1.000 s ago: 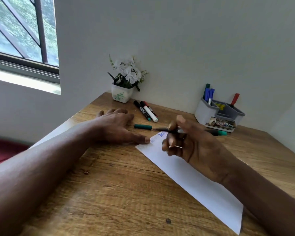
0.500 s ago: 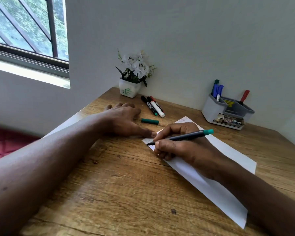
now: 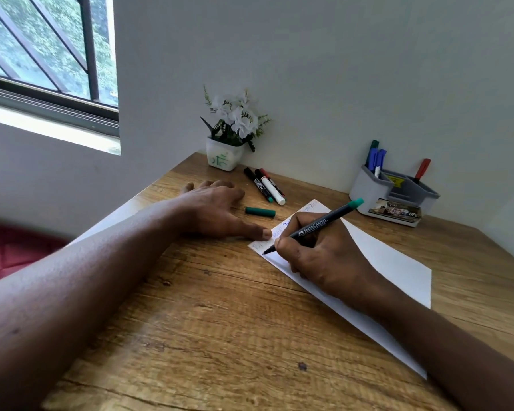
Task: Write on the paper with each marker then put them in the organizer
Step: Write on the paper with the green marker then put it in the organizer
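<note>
The right hand (image 3: 318, 253) rests its heel on the paper (image 3: 392, 262), wrist bent slightly inward, forearm running back toward the near right corner of the bench (image 3: 220, 336). Its fingers (image 3: 282, 243) are clamped on a dark green marker (image 3: 312, 228), thumb and forefinger pinching low on the barrel near the tip. The marker slants up and to the right, its teal end pointing toward the organizer (image 3: 368, 188), its tip touching the paper at the sheet's far left corner.

The left hand (image 3: 217, 212) lies palm down on the wood, fingers spread and holding nothing, the thumb stretched out so its tip presses the paper's corner just beside the marker tip. The left forearm crosses the bench from the near left.

The marker is slim, black-green, with white printed lettering along the barrel. Its green cap (image 3: 260, 212) lies loose on the bench between the left hand and the paper. The white sheet lies at an angle, with faint blue and pale writing near its far edge.

Three more markers (image 3: 266, 186) lie side by side beyond the cap, near a small white pot of white flowers (image 3: 230, 134). The grey organizer stands against the wall at the far right, with blue and green pens upright in its left compartment and a red one in a right-hand compartment.
</note>
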The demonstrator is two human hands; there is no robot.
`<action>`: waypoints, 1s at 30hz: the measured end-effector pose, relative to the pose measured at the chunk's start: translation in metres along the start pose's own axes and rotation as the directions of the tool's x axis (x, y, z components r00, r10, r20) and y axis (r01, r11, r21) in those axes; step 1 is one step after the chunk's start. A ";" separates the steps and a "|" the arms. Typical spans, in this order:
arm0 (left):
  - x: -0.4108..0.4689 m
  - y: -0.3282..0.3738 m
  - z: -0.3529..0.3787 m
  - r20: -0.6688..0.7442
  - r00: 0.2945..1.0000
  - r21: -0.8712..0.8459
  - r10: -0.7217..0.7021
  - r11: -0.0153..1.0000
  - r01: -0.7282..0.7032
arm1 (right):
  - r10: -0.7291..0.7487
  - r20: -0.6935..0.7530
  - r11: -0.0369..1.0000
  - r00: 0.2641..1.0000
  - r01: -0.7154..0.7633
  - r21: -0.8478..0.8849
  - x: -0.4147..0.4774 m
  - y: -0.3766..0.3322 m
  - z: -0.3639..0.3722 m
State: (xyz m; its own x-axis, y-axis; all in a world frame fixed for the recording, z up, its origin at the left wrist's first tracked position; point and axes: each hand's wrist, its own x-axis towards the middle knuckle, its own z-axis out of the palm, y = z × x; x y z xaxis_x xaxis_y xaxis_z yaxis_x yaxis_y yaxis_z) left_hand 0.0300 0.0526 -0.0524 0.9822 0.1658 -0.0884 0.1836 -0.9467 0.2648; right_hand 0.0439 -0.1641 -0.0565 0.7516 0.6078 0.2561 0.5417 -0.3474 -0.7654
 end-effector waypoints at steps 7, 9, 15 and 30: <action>-0.001 0.001 0.000 0.005 1.000 0.000 0.004 1.000 -0.004 | 0.001 -0.019 1.000 1.000 -0.002 -0.016 0.000 0.001 0.000; -0.001 0.001 0.000 0.006 1.000 0.000 -0.001 1.000 0.001 | -0.002 -0.005 1.000 1.000 0.002 -0.013 0.000 0.002 0.000; -0.001 0.001 -0.001 0.000 1.000 -0.008 -0.005 1.000 0.005 | -0.007 0.004 1.000 1.000 0.007 0.028 0.001 0.004 -0.001; 0.000 0.000 -0.002 0.017 1.000 -0.022 -0.004 1.000 0.005 | -0.029 -0.011 0.999 1.000 0.028 -0.036 0.001 0.004 0.000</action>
State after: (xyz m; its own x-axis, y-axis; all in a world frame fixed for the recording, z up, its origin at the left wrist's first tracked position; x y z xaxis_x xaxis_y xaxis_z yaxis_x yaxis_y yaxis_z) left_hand 0.0301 0.0529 -0.0505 0.9806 0.1650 -0.1058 0.1889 -0.9396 0.2854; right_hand 0.0466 -0.1653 -0.0595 0.7399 0.6095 0.2846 0.5759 -0.3554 -0.7362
